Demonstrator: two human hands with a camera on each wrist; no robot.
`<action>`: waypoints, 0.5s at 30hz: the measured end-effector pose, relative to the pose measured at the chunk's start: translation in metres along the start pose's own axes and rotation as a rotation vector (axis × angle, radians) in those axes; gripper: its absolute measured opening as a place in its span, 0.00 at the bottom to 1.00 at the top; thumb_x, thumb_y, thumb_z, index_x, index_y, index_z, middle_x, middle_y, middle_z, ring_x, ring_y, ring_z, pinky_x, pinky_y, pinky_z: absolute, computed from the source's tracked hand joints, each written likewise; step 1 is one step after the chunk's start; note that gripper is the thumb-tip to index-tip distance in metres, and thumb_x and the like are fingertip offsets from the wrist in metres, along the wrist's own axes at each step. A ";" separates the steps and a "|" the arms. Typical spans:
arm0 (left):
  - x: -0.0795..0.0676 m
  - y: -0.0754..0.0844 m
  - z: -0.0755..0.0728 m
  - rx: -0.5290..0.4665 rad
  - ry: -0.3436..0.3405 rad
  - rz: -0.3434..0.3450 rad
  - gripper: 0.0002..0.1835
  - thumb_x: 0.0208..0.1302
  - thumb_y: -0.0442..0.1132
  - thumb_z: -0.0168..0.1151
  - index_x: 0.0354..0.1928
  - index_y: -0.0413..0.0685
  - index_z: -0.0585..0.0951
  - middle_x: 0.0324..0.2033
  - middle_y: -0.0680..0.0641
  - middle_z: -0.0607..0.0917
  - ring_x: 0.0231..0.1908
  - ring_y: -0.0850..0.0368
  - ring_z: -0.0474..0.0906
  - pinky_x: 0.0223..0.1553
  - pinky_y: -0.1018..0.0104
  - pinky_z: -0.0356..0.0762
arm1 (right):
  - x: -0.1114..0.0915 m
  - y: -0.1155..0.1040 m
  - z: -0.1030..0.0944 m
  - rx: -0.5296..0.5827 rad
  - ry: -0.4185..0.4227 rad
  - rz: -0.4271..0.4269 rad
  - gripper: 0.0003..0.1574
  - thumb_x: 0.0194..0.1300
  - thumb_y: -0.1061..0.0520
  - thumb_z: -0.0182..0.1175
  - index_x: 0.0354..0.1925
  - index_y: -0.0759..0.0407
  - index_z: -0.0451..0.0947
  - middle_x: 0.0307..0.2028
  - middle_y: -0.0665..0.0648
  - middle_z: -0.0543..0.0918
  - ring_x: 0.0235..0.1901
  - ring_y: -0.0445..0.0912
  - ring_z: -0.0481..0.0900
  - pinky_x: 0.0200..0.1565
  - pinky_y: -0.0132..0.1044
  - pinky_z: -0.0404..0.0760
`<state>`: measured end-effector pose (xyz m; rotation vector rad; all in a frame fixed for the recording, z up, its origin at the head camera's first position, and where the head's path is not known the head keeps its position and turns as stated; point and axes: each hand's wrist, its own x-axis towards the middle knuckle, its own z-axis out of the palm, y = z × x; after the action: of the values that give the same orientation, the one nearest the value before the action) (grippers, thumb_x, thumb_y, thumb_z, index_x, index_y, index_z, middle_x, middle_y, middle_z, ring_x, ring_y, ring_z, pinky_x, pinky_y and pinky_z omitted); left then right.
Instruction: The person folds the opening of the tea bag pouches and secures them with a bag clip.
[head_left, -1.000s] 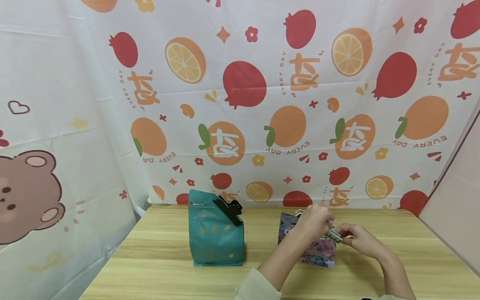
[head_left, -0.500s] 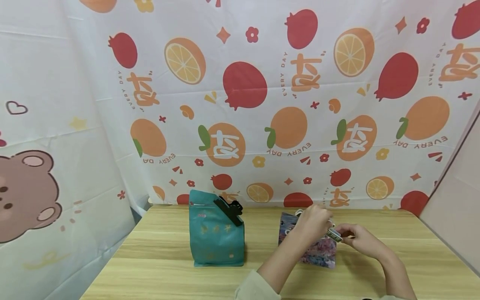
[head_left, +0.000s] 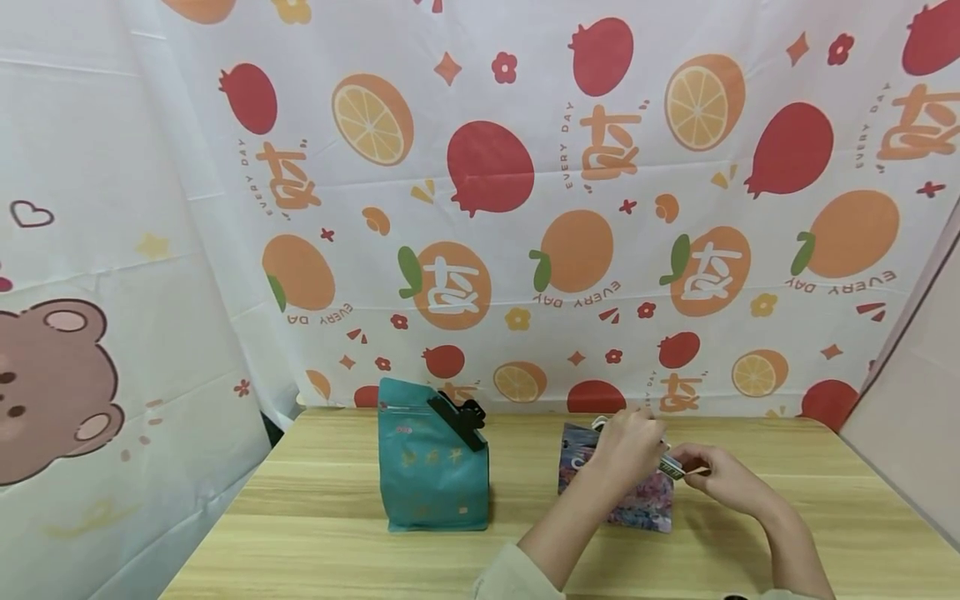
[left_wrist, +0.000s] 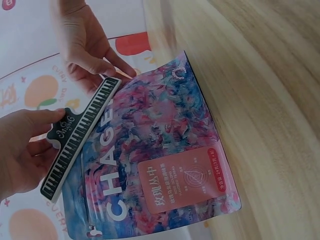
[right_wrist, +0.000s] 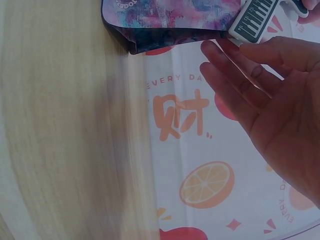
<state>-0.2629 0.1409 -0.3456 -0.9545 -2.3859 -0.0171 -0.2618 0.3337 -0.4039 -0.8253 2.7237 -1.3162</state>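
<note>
A patterned pink, purple and blue tea bag [head_left: 645, 505] stands on the table, its printed front showing in the left wrist view. A dark green bag clip [left_wrist: 82, 135] with a piano-key design lies across its top. My left hand [head_left: 628, 443] pinches the clip's handle, with the thumb [left_wrist: 47, 116] on the front side. At the clip's other end is my right hand [head_left: 720, 479], fingers fairly straight and thumb right at the tip. In the right wrist view, the right fingers [right_wrist: 237, 75] reach the bag's upper corner beside the clip's end [right_wrist: 253, 20].
Left of the hands stands a teal bag [head_left: 433, 483], with a black clip [head_left: 459, 423] slanted across its top corner. The wooden table [head_left: 315, 508] ends at a fruit-printed cloth [head_left: 510, 267] behind. A bear-printed cloth [head_left: 150, 350] hangs on the left.
The right thumb and fingers have shifted slightly at the clip's end, and the clip has tilted a little. The left hand keeps its grip, and the teal bag stays in place.
</note>
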 end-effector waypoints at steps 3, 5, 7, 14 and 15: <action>0.000 0.000 0.000 0.034 -0.002 0.008 0.05 0.57 0.48 0.65 0.31 0.59 0.85 0.29 0.59 0.81 0.33 0.65 0.74 0.33 0.78 0.70 | 0.001 0.000 0.000 0.000 0.002 0.002 0.17 0.55 0.73 0.53 0.45 0.71 0.74 0.37 0.58 0.79 0.36 0.45 0.77 0.33 0.34 0.77; 0.000 -0.001 0.000 0.059 0.006 0.016 0.06 0.56 0.49 0.65 0.31 0.60 0.85 0.29 0.59 0.81 0.32 0.66 0.74 0.31 0.78 0.70 | 0.001 -0.001 0.001 0.010 -0.002 0.009 0.18 0.54 0.73 0.53 0.46 0.71 0.74 0.38 0.60 0.79 0.36 0.46 0.77 0.34 0.35 0.78; -0.001 -0.001 -0.001 0.079 0.013 0.019 0.06 0.56 0.50 0.64 0.32 0.60 0.85 0.29 0.60 0.81 0.32 0.66 0.74 0.31 0.77 0.70 | 0.001 -0.002 0.002 0.031 -0.014 0.020 0.19 0.54 0.73 0.54 0.47 0.72 0.73 0.40 0.63 0.78 0.37 0.49 0.77 0.34 0.35 0.78; -0.002 -0.010 -0.009 0.062 -0.006 -0.014 0.10 0.60 0.56 0.58 0.37 0.65 0.84 0.34 0.63 0.81 0.36 0.65 0.74 0.35 0.73 0.70 | -0.001 -0.011 0.000 0.073 -0.048 0.059 0.23 0.55 0.72 0.55 0.51 0.78 0.67 0.45 0.73 0.73 0.41 0.60 0.75 0.37 0.35 0.79; -0.001 -0.012 -0.011 0.041 -0.023 -0.023 0.12 0.60 0.58 0.57 0.39 0.66 0.84 0.35 0.63 0.81 0.38 0.65 0.74 0.36 0.73 0.70 | -0.001 -0.012 -0.001 0.069 -0.047 0.061 0.24 0.55 0.72 0.56 0.51 0.78 0.66 0.46 0.73 0.73 0.42 0.61 0.75 0.37 0.35 0.79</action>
<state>-0.2644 0.1287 -0.3350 -0.9124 -2.4088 0.0334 -0.2557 0.3290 -0.3945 -0.7518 2.6292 -1.3528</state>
